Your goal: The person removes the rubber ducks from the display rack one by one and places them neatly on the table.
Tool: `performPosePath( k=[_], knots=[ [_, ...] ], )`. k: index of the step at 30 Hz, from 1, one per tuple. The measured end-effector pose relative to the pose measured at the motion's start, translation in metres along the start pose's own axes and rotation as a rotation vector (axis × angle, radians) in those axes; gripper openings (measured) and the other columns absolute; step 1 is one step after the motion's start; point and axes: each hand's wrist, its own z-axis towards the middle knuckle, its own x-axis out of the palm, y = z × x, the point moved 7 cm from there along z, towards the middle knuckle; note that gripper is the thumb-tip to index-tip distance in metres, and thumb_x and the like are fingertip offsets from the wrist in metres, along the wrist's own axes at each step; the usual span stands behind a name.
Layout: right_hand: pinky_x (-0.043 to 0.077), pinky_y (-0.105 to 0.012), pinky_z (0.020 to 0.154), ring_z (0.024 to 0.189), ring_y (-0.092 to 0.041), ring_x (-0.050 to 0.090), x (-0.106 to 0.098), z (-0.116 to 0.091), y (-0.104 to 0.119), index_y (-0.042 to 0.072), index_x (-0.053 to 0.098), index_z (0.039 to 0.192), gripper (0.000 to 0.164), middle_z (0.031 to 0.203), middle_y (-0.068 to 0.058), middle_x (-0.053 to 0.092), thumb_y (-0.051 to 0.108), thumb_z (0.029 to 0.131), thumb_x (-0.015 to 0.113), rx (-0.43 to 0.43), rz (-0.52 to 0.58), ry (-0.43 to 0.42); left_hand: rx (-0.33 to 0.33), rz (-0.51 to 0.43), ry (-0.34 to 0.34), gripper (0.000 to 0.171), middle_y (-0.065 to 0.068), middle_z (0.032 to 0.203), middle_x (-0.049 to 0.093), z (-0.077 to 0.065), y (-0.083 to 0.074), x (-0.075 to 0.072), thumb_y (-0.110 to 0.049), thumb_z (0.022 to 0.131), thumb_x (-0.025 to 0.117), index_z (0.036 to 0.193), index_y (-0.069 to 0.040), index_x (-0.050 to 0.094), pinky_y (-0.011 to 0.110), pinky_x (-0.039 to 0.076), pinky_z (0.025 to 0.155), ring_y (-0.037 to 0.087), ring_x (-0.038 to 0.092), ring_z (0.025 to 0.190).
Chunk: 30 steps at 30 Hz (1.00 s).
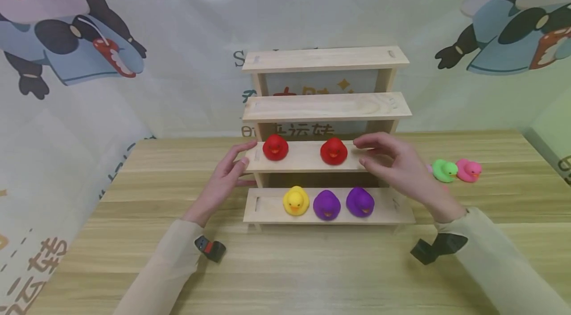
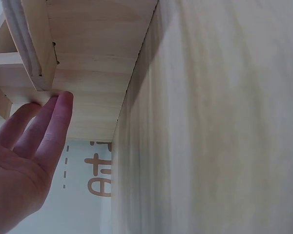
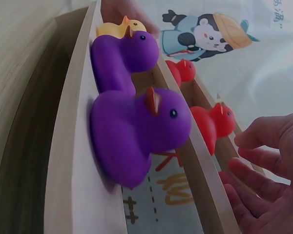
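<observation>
A stepped wooden rack has four shelves. Two red rubber ducks, the left one and the right one, sit apart on the second shelf from the bottom. On the lowest shelf a yellow duck stands left of two purple ducks. My left hand rests against the left end of the second shelf, fingers nearly straight beside the rack's side in the left wrist view. Just right of the right red duck is my right hand, its fingers loosely bent and a gap between thumb and fingertips; it holds nothing.
To the right of the rack a green duck and a pink duck are on the wooden table, partly beyond my right hand. A printed cloth hangs behind the rack. The upper shelves rise in steps toward it.
</observation>
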Motion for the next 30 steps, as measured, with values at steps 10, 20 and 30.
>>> performPosePath(
  k=[10,20,30],
  knots=[
    [0.049,-0.04,0.093,0.112,-0.03,0.056,0.022,0.018,0.003,-0.005,0.056,0.123,0.037,0.12,-0.017,0.059,-0.003,0.087,0.066,0.03,0.058,0.032,-0.006,0.04,-0.013,0.041,0.008,0.152,0.029,0.001,0.001,-0.001,-0.019,0.106,0.037,0.146,-0.011,0.038,0.051,0.053,0.081,0.042,0.048,0.122],
    [0.048,-0.04,0.093,0.107,-0.03,0.059,0.032,0.023,0.001,-0.005,0.059,0.121,0.035,0.118,-0.018,0.061,0.001,0.088,0.068,0.054,0.045,0.018,0.003,0.04,-0.016,0.042,0.01,0.152,0.029,0.001,0.002,0.0,-0.019,0.106,0.036,0.147,-0.011,0.037,0.05,0.053,0.081,0.042,0.048,0.122],
    [0.05,-0.038,0.089,0.104,-0.025,0.061,0.035,0.021,0.0,0.001,0.06,0.121,0.034,0.116,-0.012,0.063,0.003,0.088,0.068,0.071,0.024,0.057,0.005,0.048,-0.025,0.042,0.011,0.152,0.029,0.001,0.003,-0.001,-0.018,0.106,0.036,0.146,-0.01,0.037,0.05,0.054,0.08,0.043,0.048,0.122]
  ],
)
